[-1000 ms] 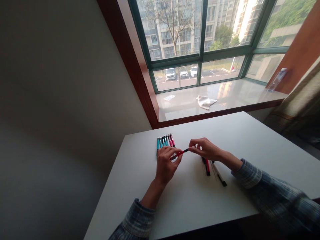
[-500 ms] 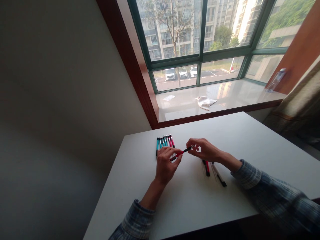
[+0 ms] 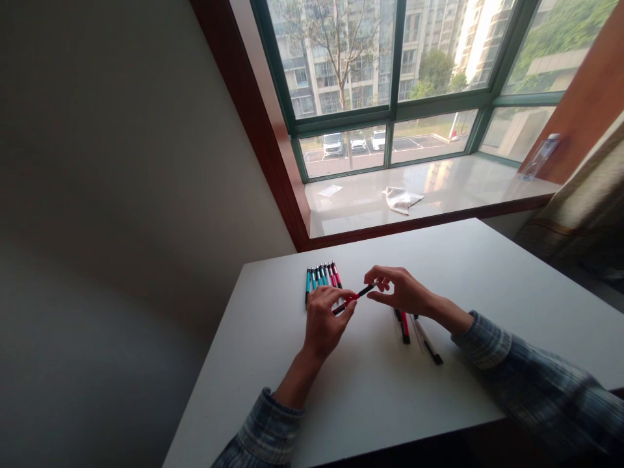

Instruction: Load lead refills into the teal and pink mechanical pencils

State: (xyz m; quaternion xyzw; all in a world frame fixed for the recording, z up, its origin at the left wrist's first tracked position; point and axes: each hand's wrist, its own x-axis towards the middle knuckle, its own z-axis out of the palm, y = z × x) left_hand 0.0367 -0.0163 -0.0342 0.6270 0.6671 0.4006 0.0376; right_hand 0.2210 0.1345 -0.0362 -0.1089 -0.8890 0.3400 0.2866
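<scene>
A slim pen, red in the middle and black toward both ends, slants up to the right above the white table. My left hand pinches its lower part between thumb and fingers. Around the upper end of the pen my right hand hovers with thumb and fingers apart; whether a fingertip touches the pen I cannot tell. Behind my left hand lies a row of several pens, teal ones on the left and red ones on the right, partly hidden by that hand.
Below my right hand lie a red pen part with a black end, a white pen part with a black end and thin clear pieces. Beyond the table, the windowsill bears a crumpled cloth and a clear bottle.
The thumb and index finger of my right hand have spread apart around the pen's upper end. My left hand keeps its pinch on the pen.
</scene>
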